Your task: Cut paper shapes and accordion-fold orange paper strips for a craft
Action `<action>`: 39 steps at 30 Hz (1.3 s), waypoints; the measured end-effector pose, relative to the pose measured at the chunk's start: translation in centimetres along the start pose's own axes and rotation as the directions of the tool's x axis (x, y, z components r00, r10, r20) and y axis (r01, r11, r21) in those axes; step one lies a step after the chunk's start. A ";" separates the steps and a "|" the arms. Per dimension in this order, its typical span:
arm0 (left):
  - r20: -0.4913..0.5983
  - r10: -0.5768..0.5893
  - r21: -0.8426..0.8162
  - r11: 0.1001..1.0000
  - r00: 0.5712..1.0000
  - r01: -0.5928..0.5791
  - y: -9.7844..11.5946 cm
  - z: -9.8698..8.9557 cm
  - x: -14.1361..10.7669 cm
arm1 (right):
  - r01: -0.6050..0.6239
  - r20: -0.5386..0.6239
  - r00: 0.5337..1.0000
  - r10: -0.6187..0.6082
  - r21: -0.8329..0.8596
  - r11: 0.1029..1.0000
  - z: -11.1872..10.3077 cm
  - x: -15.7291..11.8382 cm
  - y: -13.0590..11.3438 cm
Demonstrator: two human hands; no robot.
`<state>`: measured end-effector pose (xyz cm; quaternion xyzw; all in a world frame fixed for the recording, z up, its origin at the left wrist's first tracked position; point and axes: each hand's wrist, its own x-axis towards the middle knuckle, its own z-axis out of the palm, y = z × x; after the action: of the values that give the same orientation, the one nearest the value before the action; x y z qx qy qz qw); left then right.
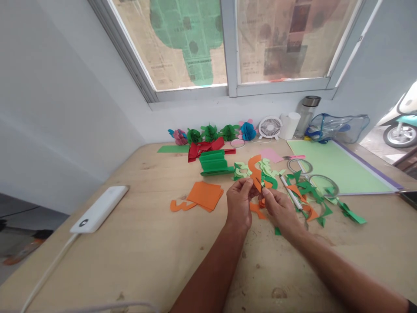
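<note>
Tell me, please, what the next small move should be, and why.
I would probably turn the orange paper slightly with the left hand: that hand pinches it, while at the right hand a thin dark tool, perhaps scissors, shows against it. The paper's outline curves, so a small turn may help a cut follow the bend.

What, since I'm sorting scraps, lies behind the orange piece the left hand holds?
Light-green cutouts show on both sides of the orange piece; whatever lies directly behind it or the left hand is covered.
</note>
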<state>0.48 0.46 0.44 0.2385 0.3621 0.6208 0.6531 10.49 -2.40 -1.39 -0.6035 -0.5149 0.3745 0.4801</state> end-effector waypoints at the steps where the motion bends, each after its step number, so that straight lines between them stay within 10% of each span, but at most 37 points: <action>1: 0.005 0.000 0.000 1.000 1.000 0.000 0.0 0.0 0.0 | 0.009 -0.003 1.000 -0.010 -0.007 1.000 0.0 0.0 0.0; 34: 0.005 0.072 0.099 0.993 0.997 -0.072 1.0 -0.7 1.0 | 0.022 0.071 0.997 -0.019 -0.031 0.999 -0.9 0.1 -0.7; 39: 0.116 0.029 0.230 0.972 0.993 -0.055 1.0 -1.2 1.5 | -0.011 -0.065 0.998 0.020 0.126 0.992 -1.9 0.7 -0.8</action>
<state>-1.09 1.87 0.21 0.3555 0.3902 0.5733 0.6266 12.25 -2.05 -0.06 -0.5881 -0.4696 0.3898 0.5308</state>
